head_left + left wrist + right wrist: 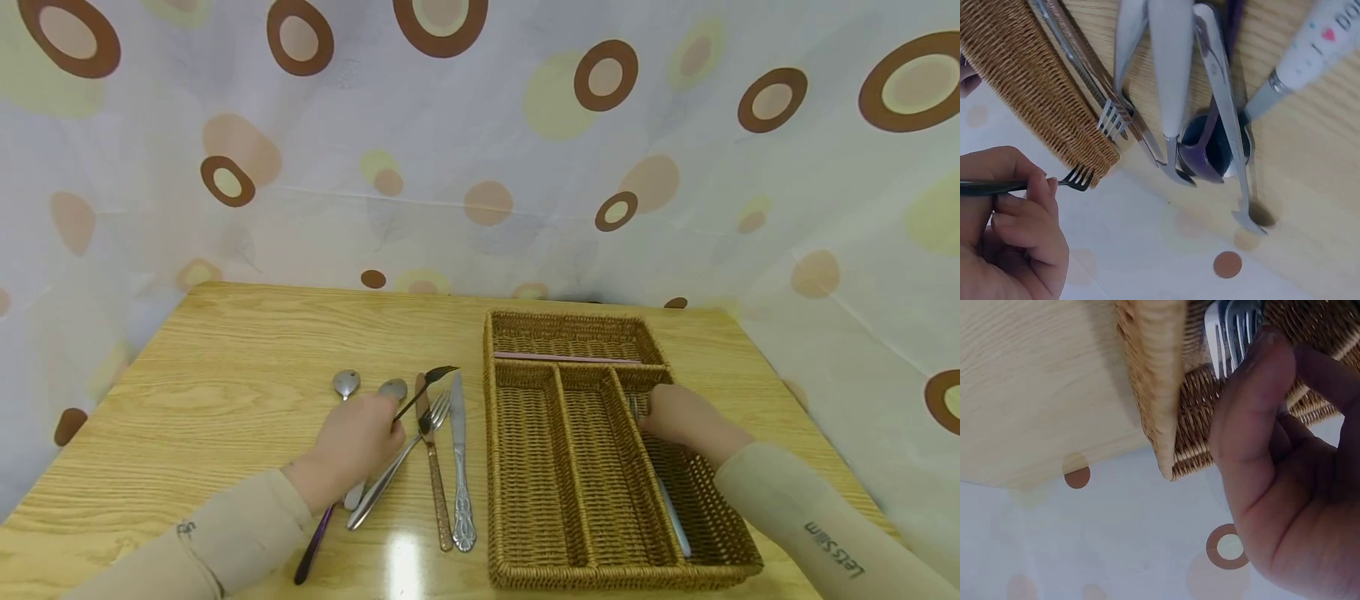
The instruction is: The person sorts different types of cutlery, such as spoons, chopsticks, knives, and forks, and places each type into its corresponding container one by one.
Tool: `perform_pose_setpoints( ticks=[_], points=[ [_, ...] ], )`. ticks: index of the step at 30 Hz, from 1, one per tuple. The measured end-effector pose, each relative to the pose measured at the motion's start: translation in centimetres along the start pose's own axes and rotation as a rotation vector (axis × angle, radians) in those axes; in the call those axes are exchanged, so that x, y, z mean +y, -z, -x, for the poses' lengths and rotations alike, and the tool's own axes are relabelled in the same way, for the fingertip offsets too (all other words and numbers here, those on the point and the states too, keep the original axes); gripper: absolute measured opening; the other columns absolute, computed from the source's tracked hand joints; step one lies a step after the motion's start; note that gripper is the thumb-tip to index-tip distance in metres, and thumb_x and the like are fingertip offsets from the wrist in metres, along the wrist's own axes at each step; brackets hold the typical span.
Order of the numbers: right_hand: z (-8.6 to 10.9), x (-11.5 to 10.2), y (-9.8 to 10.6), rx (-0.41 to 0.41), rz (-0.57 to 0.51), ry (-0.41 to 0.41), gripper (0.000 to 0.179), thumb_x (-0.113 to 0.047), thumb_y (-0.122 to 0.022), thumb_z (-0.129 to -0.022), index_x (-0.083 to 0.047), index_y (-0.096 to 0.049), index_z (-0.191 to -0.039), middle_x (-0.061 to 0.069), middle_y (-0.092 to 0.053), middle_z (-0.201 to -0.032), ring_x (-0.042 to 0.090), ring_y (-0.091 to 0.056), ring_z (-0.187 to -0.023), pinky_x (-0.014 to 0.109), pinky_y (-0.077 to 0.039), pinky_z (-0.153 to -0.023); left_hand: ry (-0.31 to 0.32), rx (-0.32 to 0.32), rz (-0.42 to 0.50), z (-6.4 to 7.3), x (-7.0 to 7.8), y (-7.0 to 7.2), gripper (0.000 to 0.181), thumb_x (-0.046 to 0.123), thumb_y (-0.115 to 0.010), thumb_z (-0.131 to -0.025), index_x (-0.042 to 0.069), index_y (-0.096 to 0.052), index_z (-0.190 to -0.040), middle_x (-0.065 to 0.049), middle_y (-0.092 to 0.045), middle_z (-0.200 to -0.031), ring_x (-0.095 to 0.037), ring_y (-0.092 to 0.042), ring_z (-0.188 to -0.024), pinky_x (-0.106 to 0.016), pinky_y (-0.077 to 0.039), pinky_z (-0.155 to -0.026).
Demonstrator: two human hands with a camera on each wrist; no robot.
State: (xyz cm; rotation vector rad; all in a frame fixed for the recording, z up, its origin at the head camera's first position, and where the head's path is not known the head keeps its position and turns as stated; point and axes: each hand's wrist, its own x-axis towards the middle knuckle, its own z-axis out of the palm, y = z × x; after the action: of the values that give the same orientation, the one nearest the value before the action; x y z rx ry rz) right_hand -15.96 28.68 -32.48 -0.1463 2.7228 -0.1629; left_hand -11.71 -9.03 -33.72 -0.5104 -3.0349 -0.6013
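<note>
My left hand pinches a dark fork above the loose cutlery; its tines also show in the left wrist view. My right hand reaches into the right-hand compartment of a wicker cutlery tray. There its curled fingers pinch a metal fork, partly hidden by the fingertips. Another fork lies beside it in the compartment. Below and beside the left hand lie a silver fork, a silver table knife, a brown-handled knife and spoons.
A pink utensil, perhaps chopsticks, lies across the tray's back compartment. A pale handle rests in the right compartment. A purple handle lies near the table's front. A patterned cloth hangs behind the wooden table.
</note>
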Motion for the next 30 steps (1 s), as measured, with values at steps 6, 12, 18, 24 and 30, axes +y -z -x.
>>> perform_pose_setpoints(
  ticks=[6, 12, 18, 24, 30],
  points=[
    [0.0, -0.1, 0.9, 0.032, -0.018, 0.01, 0.044, -0.021, -0.055, -0.091, -0.018, -0.037, -0.051, -0.008, -0.028, -0.044, 0.006, -0.027, -0.041, 0.027, -0.039, -0.052, 0.067, -0.036, 0.238, -0.2, -0.1, 0.2, 0.027, 0.003, -0.054, -0.083, 0.012, -0.043, -0.059, 0.006, -0.032, -0.047, -0.005, -0.028, -0.042, -0.017, -0.022, -0.042],
    [0.2, -1.0, 1.9, 0.058, -0.038, 0.022, 0.046, -0.021, -0.055, -0.092, -0.018, -0.037, -0.049, -0.008, -0.027, -0.043, 0.006, -0.025, -0.041, 0.025, -0.035, -0.05, 0.117, -0.045, 0.44, -0.5, -0.3, -0.4, 0.017, 0.005, -0.057, -0.083, 0.004, -0.06, -0.066, 0.0, -0.054, -0.055, -0.005, -0.035, -0.043, -0.018, -0.032, -0.044],
    [0.3, -3.0, 2.9, 0.051, -0.045, 0.07, 0.044, -0.016, -0.046, -0.096, -0.017, -0.038, -0.053, -0.006, -0.029, -0.046, 0.008, -0.026, -0.042, 0.025, -0.035, -0.05, 0.264, -0.121, 0.697, -0.7, 0.3, -1.1, 0.022, 0.015, -0.055, -0.091, 0.0, -0.064, -0.078, -0.007, -0.065, -0.065, -0.007, -0.033, -0.045, -0.02, -0.029, -0.045],
    [0.0, -5.6, 3.6, 0.018, -0.056, 0.066, 0.043, -0.016, -0.042, -0.099, -0.015, -0.039, -0.056, -0.004, -0.034, -0.048, 0.008, -0.031, -0.043, 0.025, -0.037, -0.049, 0.327, -0.185, 0.909, -0.8, 1.8, -1.8, 0.025, 0.021, -0.054, -0.094, -0.003, -0.062, -0.09, -0.004, -0.063, -0.068, -0.008, -0.041, -0.052, -0.022, -0.04, -0.051],
    [-0.5, -7.7, 3.3, 0.035, -0.049, 0.092, 0.047, -0.022, -0.041, -0.1, -0.017, -0.035, -0.053, -0.005, -0.028, -0.046, 0.008, -0.025, -0.041, 0.024, -0.033, -0.047, 0.29, -0.245, 1.018, -0.9, 3.3, -2.3, 0.026, 0.02, -0.055, -0.094, -0.005, -0.059, -0.095, -0.001, -0.064, -0.073, -0.006, -0.046, -0.052, -0.02, -0.045, -0.051]
  ],
)
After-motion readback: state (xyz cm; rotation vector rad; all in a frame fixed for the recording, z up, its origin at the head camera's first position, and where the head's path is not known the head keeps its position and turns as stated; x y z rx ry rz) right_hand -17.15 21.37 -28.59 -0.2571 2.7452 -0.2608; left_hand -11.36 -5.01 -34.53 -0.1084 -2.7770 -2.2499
